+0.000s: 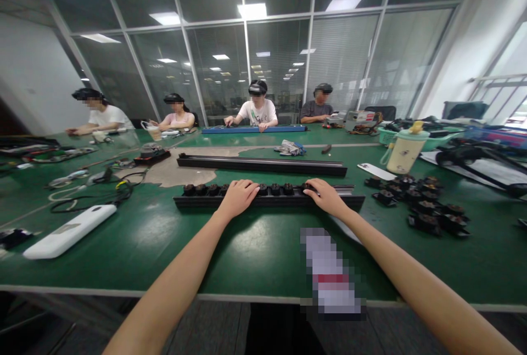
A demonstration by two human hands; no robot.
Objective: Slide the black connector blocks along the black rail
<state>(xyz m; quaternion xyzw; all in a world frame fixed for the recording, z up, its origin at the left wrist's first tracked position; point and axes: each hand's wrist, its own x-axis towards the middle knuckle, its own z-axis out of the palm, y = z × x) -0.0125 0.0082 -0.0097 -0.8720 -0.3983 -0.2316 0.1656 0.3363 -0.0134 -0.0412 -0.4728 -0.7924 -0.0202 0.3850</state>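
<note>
A long black rail (pixel 197 202) lies across the green table in front of me, with a row of small black socket-like parts (pixel 275 189) standing in its channel. My left hand (pixel 239 199) lies over the middle of the rail, its fingers bent together around it and covering some of the row. At the right end of the row, my right hand (pixel 326 197) closes its thumb and fingers on a small black socket-like part (pixel 306 186), mostly hidden by the fingertips. Behind it lies a second black rail (pixel 263 166), with no hand on it.
Loose black socket-like parts (pixel 428 207) cluster at the right, near a white phone (pixel 376 172) and a cream tumbler (pixel 407 149). A white oblong device (pixel 72 231) and cables (pixel 123 185) lie left. Gloves (pixel 290 148) lie further back. Several people sit across the table.
</note>
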